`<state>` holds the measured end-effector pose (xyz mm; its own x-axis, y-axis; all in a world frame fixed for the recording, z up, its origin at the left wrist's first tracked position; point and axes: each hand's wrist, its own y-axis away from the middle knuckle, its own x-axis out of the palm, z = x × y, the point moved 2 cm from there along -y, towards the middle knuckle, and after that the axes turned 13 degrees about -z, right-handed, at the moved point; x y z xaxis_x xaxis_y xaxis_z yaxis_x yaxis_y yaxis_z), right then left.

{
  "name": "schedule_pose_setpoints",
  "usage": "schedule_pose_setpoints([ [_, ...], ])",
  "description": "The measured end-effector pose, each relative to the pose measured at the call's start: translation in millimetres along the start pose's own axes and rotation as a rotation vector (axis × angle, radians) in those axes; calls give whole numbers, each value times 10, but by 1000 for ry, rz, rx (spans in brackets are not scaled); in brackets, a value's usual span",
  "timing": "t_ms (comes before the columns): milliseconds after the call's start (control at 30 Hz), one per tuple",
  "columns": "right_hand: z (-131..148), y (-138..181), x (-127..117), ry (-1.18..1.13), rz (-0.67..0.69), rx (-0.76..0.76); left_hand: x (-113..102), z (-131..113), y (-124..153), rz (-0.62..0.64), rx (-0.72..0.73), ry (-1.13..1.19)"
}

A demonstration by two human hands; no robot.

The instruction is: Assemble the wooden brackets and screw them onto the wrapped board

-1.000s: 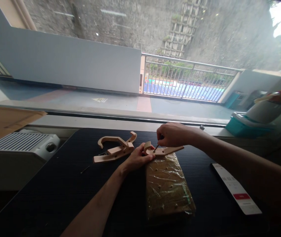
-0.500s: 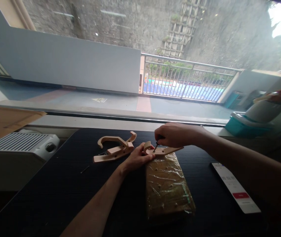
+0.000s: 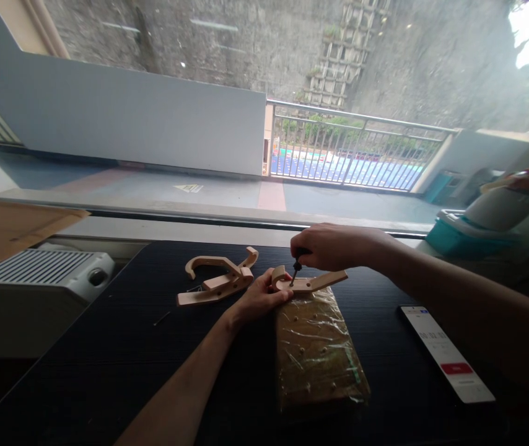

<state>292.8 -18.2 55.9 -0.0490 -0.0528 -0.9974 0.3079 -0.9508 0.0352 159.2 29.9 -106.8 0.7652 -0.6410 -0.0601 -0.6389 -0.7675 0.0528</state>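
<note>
My right hand is closed around the dark handle of a screwdriver. Its shaft points down to a hole in a pale wooden hook, which lies across the far end of a board wrapped in clear plastic. Small raised dots show along the board. My left hand grips the hook's curled end, thumb in front and the other fingers partly hidden behind it. Several more wooden hooks lie in a loose pile left of my left hand.
A screw lies on the black table at the left. To the right rests a phone with a lit screen. Behind the table is a window ledge; a white heater-like unit stands left, a teal container right.
My right hand has lifted slightly with the screwdriver, which now stands a little more upright. My left hand and the hook stay nearly in place; the view has shifted slightly.
</note>
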Motion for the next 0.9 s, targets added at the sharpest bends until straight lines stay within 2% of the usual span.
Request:
schedule_pose_setpoints([
  [200,36,-32,68,45,-18,3,10,-16,2,32,0,53],
  [400,10,-20,-3,11,3,-5,17,-43,14,24,-22,30],
  [533,9,-11,10,2,10,-11,14,-32,8,-11,0,-13],
  [733,-22,5,82,7,-53,11,5,-39,9,-12,38,-43],
  [800,-17,42,69,7,-59,10,8,-39,11,6,66,-51],
  [900,31,121,42,-21,2,-10,36,-13,8,62,129,-58],
])
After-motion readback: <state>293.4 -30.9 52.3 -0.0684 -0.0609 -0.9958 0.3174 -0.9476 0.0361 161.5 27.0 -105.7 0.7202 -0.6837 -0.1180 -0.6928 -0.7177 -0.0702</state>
